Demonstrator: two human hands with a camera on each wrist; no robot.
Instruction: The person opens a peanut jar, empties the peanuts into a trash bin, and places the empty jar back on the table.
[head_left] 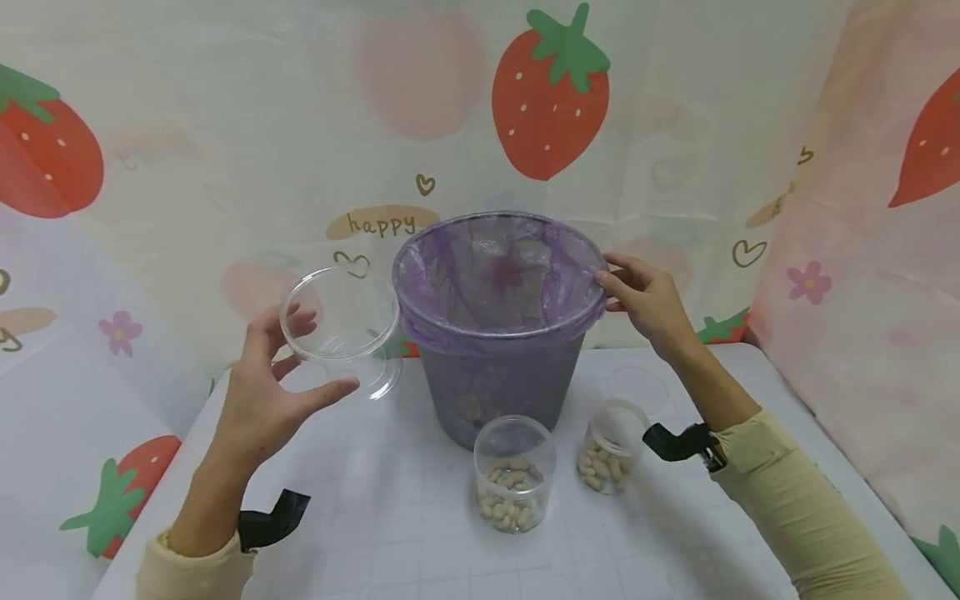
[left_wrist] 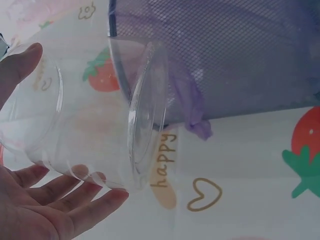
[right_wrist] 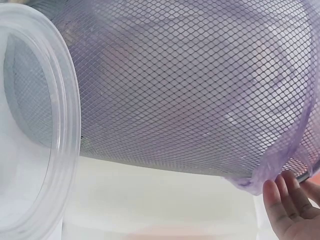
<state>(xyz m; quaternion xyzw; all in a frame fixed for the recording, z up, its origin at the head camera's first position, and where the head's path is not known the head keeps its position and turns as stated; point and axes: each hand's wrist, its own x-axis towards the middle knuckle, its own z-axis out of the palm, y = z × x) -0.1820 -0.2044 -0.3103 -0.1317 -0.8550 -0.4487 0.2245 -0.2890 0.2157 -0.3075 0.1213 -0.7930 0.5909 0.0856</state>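
A clear empty-looking jar (head_left: 339,353) is held tilted by the left hand (head_left: 258,396), left of the mesh bin (head_left: 498,387). In the left wrist view, fingers of the left hand (left_wrist: 55,210) lie along one side of the jar (left_wrist: 95,130), the thumb on the other. Purple bag film (head_left: 427,333) lines the bin and folds over its rim. At the rim's right side, the right hand (head_left: 652,308) pinches the bagged edge. The right wrist view shows the right hand's (right_wrist: 295,210) fingertips against the gathered purple film (right_wrist: 275,160).
Two clear jars holding peanuts stand before the bin on the white table (head_left: 360,517): one near the middle (head_left: 513,492), one to its right (head_left: 603,467). A strawberry-print backdrop (head_left: 262,167) rises behind. A round clear rim (right_wrist: 67,125) fills the right wrist view's left side.
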